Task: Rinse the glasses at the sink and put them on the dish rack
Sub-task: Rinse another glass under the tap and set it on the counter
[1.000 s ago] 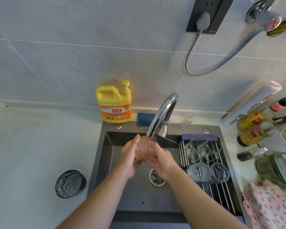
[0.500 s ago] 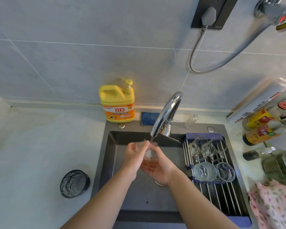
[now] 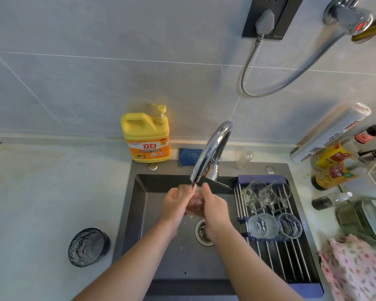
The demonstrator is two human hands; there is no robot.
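Grey wall tiles [image 3: 96,83] are being shown across the upper half of the frame, with a pale counter [image 3: 41,203] being spread below them at the left and a dark sink [image 3: 139,213] being set into it at the centre. A clear glass [image 3: 192,198] is being held over the sink basin, directly under the spout of the chrome faucet [image 3: 211,153], just above centre. It is being clasped from both sides: the left hand [image 3: 174,203] is being curled round its left side and the right hand [image 3: 215,209] is being wrapped round its right side, so both grips are being kept closed on the glass. Part of the drain [image 3: 201,232] is being hidden by the right wrist. Over the right part of the sink a dish rack [image 3: 291,268] of metal rods is being laid, and four clear glasses are being carried on it: two tipped glasses [image 3: 253,192] at its far end and two ribbed glasses [image 3: 262,225] nearer, side by side. At the lower left, well apart from the sink, a dark textured glass [image 3: 88,246] is being left standing on the counter. Behind the sink, a yellow detergent bottle [image 3: 146,137] and a blue sponge [image 3: 188,156] are being kept against the wall. At the right edge, sauce bottles [image 3: 332,177] and a pink floral cloth [image 3: 356,272] are being crowded together.
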